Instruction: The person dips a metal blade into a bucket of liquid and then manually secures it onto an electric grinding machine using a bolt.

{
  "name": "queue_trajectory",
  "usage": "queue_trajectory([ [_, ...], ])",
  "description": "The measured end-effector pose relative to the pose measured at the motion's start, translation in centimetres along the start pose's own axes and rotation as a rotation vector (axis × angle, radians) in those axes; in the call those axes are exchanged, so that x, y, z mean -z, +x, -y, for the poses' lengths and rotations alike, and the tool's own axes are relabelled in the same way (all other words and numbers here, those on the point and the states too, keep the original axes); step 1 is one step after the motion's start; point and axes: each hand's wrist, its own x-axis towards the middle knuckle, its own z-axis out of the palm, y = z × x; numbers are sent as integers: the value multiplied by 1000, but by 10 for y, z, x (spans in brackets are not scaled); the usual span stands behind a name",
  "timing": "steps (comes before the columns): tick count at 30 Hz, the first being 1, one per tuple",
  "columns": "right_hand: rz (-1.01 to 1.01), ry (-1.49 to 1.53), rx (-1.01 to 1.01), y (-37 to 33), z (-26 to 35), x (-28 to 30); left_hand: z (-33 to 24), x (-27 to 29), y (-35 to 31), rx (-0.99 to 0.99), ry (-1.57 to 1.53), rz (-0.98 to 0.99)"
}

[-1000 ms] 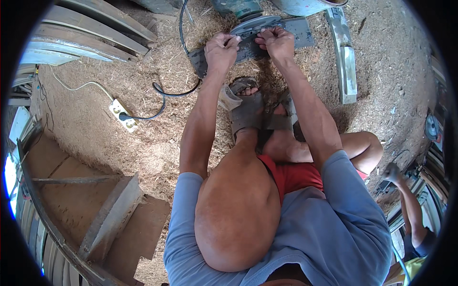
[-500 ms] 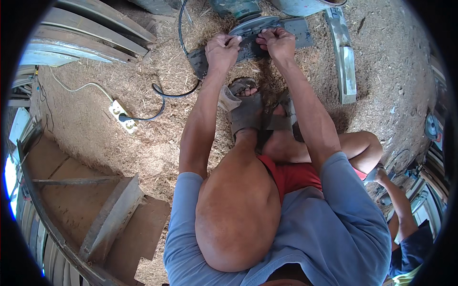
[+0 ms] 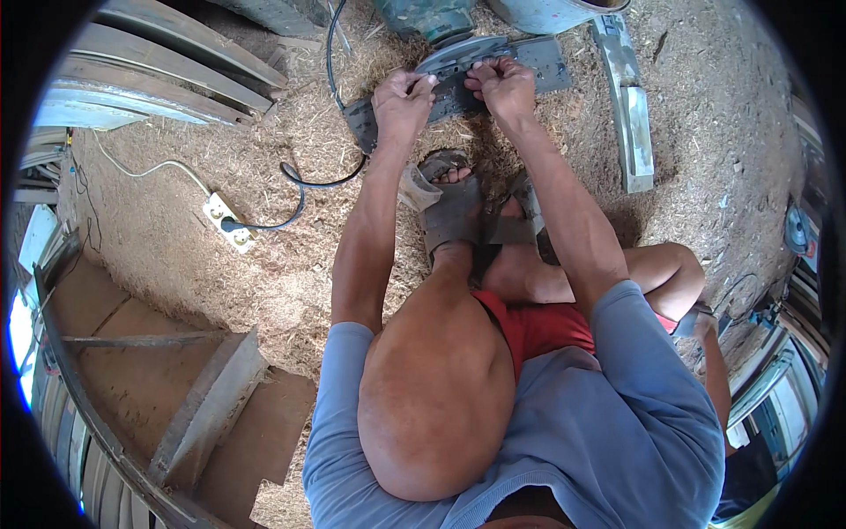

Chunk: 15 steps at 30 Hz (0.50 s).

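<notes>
Grey disc (image 3: 460,54) slants left-to-right just beyond left hand (image 3: 401,104) and right hand (image 3: 508,93). Both curl; whether gripping, I cannot tell.

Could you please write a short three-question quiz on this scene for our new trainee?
1. Multiple choice: which of these is closest to the left hand and the right hand?
a) a power strip
b) a grey disc
c) a wooden frame
2. Fill in the blank: the cable plugged into the white power strip is ___ in colour.
3. True or false: the pale container at the top edge is nearer the left hand than the right hand.

Key:
1. b
2. black
3. False; the container is nearer the right hand.
</notes>
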Motion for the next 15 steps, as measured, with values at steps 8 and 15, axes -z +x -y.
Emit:
queue_trajectory([
  [8, 313, 380, -315, -45, 34, 42, -12, 24, -36, 21, -191, 92],
  [15, 432, 405, -335, -70, 22, 65, -28, 18, -59, 170, -788, 271],
])
